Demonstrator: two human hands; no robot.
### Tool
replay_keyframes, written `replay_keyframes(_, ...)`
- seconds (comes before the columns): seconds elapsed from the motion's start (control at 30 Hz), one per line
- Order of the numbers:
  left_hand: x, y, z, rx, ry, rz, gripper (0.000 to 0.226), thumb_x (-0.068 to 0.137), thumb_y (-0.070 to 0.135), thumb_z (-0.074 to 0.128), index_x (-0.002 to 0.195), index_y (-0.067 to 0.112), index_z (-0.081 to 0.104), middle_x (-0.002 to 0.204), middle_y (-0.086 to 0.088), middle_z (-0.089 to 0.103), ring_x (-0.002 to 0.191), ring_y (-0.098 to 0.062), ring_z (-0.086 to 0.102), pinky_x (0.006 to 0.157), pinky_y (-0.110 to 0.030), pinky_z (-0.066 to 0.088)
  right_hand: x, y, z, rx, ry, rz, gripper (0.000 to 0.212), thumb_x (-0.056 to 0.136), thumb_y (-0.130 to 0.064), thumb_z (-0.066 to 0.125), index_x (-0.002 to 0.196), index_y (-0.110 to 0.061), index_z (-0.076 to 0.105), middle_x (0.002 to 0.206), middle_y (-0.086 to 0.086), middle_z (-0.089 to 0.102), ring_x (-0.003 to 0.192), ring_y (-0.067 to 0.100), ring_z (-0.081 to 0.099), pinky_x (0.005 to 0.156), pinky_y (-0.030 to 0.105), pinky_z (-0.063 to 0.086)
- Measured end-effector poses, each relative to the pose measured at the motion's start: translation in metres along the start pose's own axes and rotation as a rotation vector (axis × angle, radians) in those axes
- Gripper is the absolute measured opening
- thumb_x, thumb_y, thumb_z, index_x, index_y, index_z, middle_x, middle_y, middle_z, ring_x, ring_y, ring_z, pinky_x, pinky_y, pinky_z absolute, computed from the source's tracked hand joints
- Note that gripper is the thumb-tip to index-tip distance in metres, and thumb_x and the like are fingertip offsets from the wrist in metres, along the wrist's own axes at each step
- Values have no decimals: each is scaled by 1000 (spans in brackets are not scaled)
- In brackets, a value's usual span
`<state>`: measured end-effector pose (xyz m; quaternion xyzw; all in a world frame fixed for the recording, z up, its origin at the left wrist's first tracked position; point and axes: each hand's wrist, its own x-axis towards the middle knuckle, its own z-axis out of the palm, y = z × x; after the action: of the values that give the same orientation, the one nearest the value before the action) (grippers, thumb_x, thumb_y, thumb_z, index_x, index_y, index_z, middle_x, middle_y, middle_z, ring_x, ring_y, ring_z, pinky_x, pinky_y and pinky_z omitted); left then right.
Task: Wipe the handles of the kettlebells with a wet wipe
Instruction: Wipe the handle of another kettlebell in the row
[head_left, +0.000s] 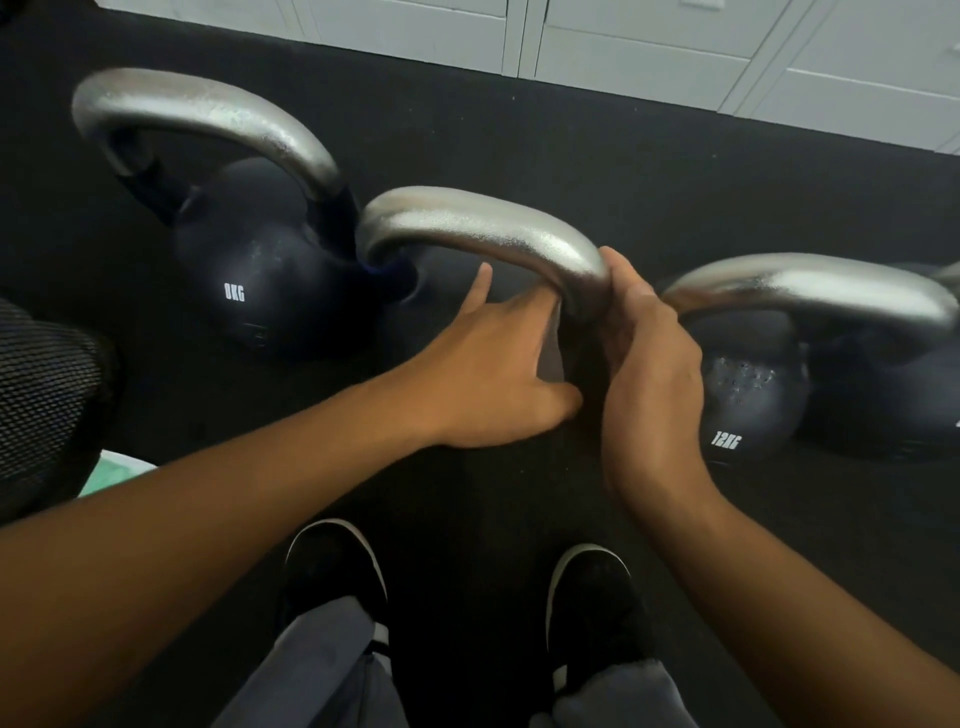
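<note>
Head view: at frame centre, right hand (649, 364) curls round the middle kettlebell handle (483, 228)'s right bend; left hand (488, 374), fingers spread, pinches the pale wipe (551, 358) there. Next, probably rubbing leftward along the bar.

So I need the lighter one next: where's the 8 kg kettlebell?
In the head view, the 8 kg kettlebell stands on the floor at the left, beside the middle kettlebell's handle.
</note>
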<state>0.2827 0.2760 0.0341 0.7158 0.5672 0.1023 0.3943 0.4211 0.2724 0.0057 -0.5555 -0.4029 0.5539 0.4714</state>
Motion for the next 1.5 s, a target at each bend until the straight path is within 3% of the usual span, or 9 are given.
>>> replay_keyframes(0.13, -11, -2, 9, -42, 65, -10, 55, 89, 23, 68, 138, 26, 44, 130, 13, 59, 132, -5, 50, 130, -42, -3, -12, 5, -6, -150, 24, -56, 54, 99, -36, 40, 148, -25, 57, 146, -11, 61, 138, -1, 52, 121, 36, 39)
replay_keyframes(0.3, -13, -7, 5, -16, 187, -12, 57, 92, 12, 66, 145, 25, 50, 141, 9, 52, 130, -5, 49, 116, -32, 39, -23, 1, -7, -174, 125, -233, 42, 99, -23, 46, 138, -25, 63, 136, -10, 65, 129, 1, 58, 113, 28, 46)
replay_keyframes(0.53, -11, -10, 8, -9, 232, -9, 36, 97, 13, 64, 129, 28, 59, 129, 8, 52, 112, -5, 52, 80, -13, 39, -47, 15, -6, -421, 9, -593, 23, 96, -2, 56, 102, -16, 73, 95, 1, 67, 89, 11, 64, 80, 21, 47)
replay_keyframes(0.67, -14, -10, 7, -37, 242, -26, 47, 97, 9, 60, 140, 27, 56, 134, 10, 52, 120, -2, 51, 85, -11, 39, -50, 34, -9, -654, -31, -483, 54, 93, -12, 60, 147, -10, 55, 140, 2, 53, 131, 9, 52, 109, 20, 43)
replay_keyframes(0.8, -19, -9, 12, -89, 281, -42, 59, 97, 10, 58, 153, 27, 46, 143, 11, 50, 131, -4, 48, 104, -21, 41, -54, 43, -4, -739, -151, -442, 81, 99, -20, 55, 166, -9, 11, 175, 8, 2, 161, 6, 1, 124, 13, 11)
replay_keyframes(1.0, -27, -17, 15, -231, 354, 2, 62, 98, 5, 54, 156, 23, 43, 152, 10, 50, 136, 1, 48, 112, -20, 41, -49, 54, 10, -711, -269, -447, 83, 106, -28, 44, 157, -20, -21, 164, -9, -36, 156, 2, -22, 131, 43, 19)
replay_keyframes(1.17, -50, -30, 23, -249, 583, 73, 61, 96, -2, 55, 154, 14, 46, 157, 5, 47, 147, 0, 38, 122, -24, 32, -44, 68, 9, -775, -275, -347, 88, 105, -40, 40, 152, -29, -34, 162, -3, -44, 155, 4, -27, 132, 41, 8)
replay_keyframes(1.33, -59, -43, 32, -48, 838, 139, 58, 94, 7, 60, 150, 3, 48, 154, -13, 42, 148, -21, 39, 121, -43, 36, -39, 60, 21, -781, -180, -471, 88, 104, -39, 40, 161, -10, -21, 165, 10, -36, 158, 17, -25, 132, 37, -1)
replay_keyframes(1.5, -54, -52, 24, 65, 788, 116, 68, 99, 21, 52, 161, 5, 28, 170, -20, 11, 160, -33, 8, 125, -61, 19, -36, 71, 15, -778, -209, -451, 89, 106, -36, 42, 158, -20, -29, 163, 2, -43, 159, 16, -22, 132, 46, 8)
